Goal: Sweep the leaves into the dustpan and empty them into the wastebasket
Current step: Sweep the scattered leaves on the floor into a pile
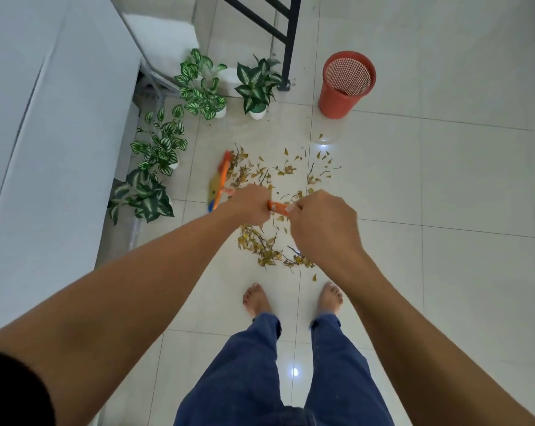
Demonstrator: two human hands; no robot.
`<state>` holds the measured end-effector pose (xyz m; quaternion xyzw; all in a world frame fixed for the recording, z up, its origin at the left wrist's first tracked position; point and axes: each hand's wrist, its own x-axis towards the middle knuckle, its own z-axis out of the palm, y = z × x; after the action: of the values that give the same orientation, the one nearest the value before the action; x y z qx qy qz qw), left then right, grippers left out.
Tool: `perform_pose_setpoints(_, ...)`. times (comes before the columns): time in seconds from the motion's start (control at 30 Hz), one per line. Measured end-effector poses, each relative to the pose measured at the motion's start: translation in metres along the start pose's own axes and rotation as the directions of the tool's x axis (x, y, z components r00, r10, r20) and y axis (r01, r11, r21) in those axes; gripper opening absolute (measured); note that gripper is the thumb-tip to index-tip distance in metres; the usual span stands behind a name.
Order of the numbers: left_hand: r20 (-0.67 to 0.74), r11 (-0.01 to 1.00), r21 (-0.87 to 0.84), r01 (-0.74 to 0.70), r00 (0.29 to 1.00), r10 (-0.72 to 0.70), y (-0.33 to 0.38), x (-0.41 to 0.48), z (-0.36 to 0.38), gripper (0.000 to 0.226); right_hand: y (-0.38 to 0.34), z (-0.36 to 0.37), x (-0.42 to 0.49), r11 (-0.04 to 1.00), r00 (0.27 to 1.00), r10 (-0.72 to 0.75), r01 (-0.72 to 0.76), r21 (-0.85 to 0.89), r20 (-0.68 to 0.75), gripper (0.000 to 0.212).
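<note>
Your left hand (250, 204) and right hand (321, 224) both curl tight round the long orange plastic broom (278, 207). On the shiny white tile floor (444, 210), the round red mesh wastebasket (334, 99) stands near the dry yellow leaves (261, 175), which lie scattered beside the broom's head.

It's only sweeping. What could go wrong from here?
The broom works close to the potted plants; a wide stroke might tip one. The leaves are light and widely scattered, so a hard sweep could fling them farther. The wastebasket stands apart from them, so carried leaves may spill.
</note>
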<state>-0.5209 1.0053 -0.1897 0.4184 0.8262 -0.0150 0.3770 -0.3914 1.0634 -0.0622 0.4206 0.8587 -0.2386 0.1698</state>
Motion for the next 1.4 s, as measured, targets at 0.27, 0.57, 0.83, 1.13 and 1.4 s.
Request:
perform_pose_setpoints(0.27, -0.057, 0.996, 0.091, 0.016, 0.998, -0.011, -0.002, 0.007, -0.032, 0.015, -0.005, -0.023, 0.001, 0.998, 1.0, -0.016, 0.017, 0.063, -0.015, 0.031)
perform_pose_setpoints(0.57, 0.064, 0.996, 0.023, -0.081, 0.995, 0.08, 0.023, 0.017, -0.007, 0.02, 0.013, -0.004, -0.004, 0.987, 0.993, 0.108, -0.113, 0.115, 0.05, 0.036)
perform_pose_setpoints(0.83, -0.028, 0.994, 0.067, -0.089, 0.995, 0.091, 0.062, 0.014, -0.013, 0.016, 0.055, -0.04, -0.021, 0.974, 0.996, 0.088, -0.089, 0.209, 0.015, 0.035)
perform_pose_setpoints(1.13, 0.03, 0.999, -0.043, 0.012, 0.999, -0.011, 0.128, 0.037, 0.008, 0.019, 0.131, -0.046, 0.017, 0.923, 0.981, 0.109, -0.16, 0.351, 0.161, 0.033)
perform_pose_setpoints(1.4, -0.094, 1.0, 0.004, 0.012, 0.995, -0.012, 0.28, 0.085, -0.034, 0.013, 0.266, -0.189, 0.058, 0.914, 0.996, 0.028, -0.061, 0.4, 0.086, 0.034)
